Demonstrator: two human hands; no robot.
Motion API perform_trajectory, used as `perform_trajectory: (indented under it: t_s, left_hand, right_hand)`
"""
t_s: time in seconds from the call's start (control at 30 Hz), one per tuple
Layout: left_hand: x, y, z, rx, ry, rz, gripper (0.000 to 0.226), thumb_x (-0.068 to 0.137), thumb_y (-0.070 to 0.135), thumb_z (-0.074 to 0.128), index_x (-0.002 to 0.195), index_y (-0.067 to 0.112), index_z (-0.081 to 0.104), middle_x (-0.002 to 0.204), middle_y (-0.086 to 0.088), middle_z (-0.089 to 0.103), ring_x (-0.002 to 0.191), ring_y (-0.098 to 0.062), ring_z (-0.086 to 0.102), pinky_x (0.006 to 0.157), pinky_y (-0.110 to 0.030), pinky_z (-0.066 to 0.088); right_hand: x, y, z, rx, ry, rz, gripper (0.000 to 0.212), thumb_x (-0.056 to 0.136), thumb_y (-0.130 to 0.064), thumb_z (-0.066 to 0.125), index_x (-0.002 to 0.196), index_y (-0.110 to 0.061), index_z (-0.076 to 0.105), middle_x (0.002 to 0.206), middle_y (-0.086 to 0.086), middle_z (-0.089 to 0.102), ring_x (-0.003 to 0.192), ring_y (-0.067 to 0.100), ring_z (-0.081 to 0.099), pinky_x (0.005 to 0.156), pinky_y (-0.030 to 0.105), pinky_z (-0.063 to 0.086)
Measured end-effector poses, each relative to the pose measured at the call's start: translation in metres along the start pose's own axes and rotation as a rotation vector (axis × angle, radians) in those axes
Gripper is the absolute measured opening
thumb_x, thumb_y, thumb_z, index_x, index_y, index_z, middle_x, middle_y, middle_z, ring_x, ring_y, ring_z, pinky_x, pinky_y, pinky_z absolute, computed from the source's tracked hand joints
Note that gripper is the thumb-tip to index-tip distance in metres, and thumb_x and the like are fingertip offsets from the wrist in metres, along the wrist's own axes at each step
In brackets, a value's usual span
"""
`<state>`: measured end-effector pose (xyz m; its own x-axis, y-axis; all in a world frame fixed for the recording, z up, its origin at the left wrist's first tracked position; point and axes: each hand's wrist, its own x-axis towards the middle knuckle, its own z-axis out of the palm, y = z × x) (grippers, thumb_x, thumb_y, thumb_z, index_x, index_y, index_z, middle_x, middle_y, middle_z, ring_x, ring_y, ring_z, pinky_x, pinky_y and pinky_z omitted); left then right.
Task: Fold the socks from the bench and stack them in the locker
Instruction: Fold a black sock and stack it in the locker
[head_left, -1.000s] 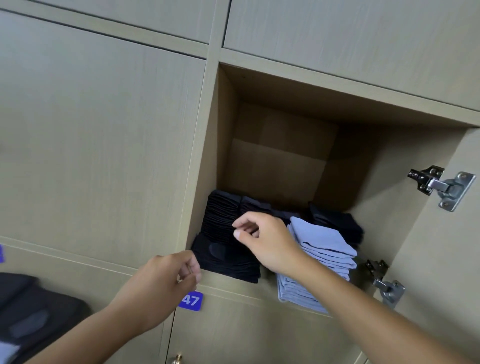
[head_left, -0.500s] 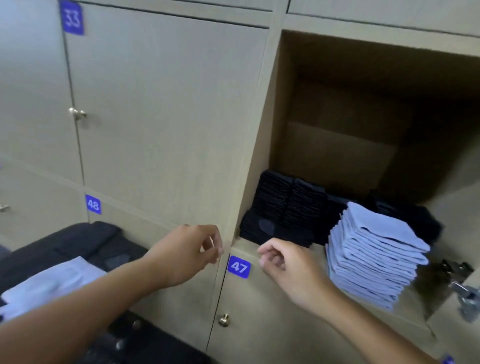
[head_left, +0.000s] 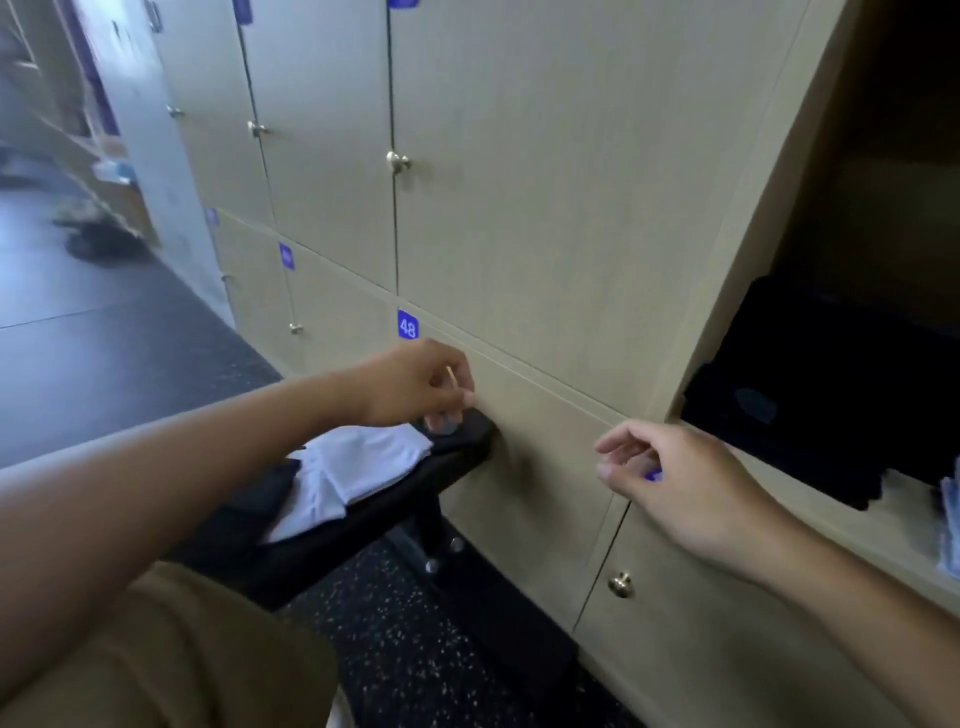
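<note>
The open locker (head_left: 737, 270) stands at the right, with stacks of folded black socks (head_left: 810, 395) inside and a sliver of the light blue stack (head_left: 949, 525) at the frame's edge. On the black bench (head_left: 363, 509) lie pale, white-looking socks (head_left: 358, 467) and a dark one (head_left: 265, 488). My left hand (head_left: 421, 384) hovers above the bench end with fingers loosely curled, holding nothing. My right hand (head_left: 670, 478) hangs in front of the locker doors, left of the open compartment, fingers loosely curled and empty.
Closed beige locker doors (head_left: 519, 208) with brass knobs and blue number tags, one reading 48 (head_left: 408, 325), fill the wall. A dark speckled floor (head_left: 405, 649) lies below. My tan trouser leg (head_left: 156, 665) shows at bottom left. A corridor opens at far left.
My view has swung left and down from the locker toward the bench. My right hand has drawn out of the locker and away from the black stack; my left hand has moved over the bench.
</note>
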<state>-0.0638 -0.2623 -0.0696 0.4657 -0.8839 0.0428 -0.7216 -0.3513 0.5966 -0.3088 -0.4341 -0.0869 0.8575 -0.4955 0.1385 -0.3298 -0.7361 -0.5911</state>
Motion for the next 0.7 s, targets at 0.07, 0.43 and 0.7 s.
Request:
perform_trajectory:
  t_s: [0.07,0.43,0.7]
  left_hand:
    - [-0.008,-0.011,-0.015,0.007,0.059,-0.060,0.011,0.099,0.019,0.066,0.100,0.008,0.068,0.084,-0.003,0.077,0.077,-0.023,0.075,0.060,-0.014,0.051]
    - [-0.045,-0.090,-0.060,0.136,0.135,-0.314,0.012,0.093,0.032,0.073,0.098,0.021,0.072,0.096,0.003,0.075,0.091,-0.018,0.070,0.078,-0.024,0.051]
    - [-0.064,-0.144,-0.074,0.183,-0.030,-0.472,0.033,0.084,0.035,0.082,0.112,0.022,0.069,0.110,0.007,0.070,0.103,-0.016,0.065,0.086,-0.030,0.044]
  right_hand:
    - [0.010,-0.008,0.010,0.000,-0.021,-0.013,0.006,0.092,-0.033,0.071,0.097,-0.032,0.068,0.084,-0.014,0.065,0.077,-0.006,0.060,0.069,0.014,0.044]
    - [0.071,-0.046,0.069,-0.024,-0.096,-0.049,0.014,0.094,-0.030,0.069,0.105,-0.024,0.067,0.092,-0.013,0.065,0.087,0.011,0.063,0.077,0.027,0.045]
    - [0.133,-0.047,0.129,-0.081,-0.091,-0.010,0.023,0.094,-0.033,0.068,0.114,-0.023,0.065,0.102,-0.005,0.066,0.096,0.020,0.062,0.083,0.029,0.045]
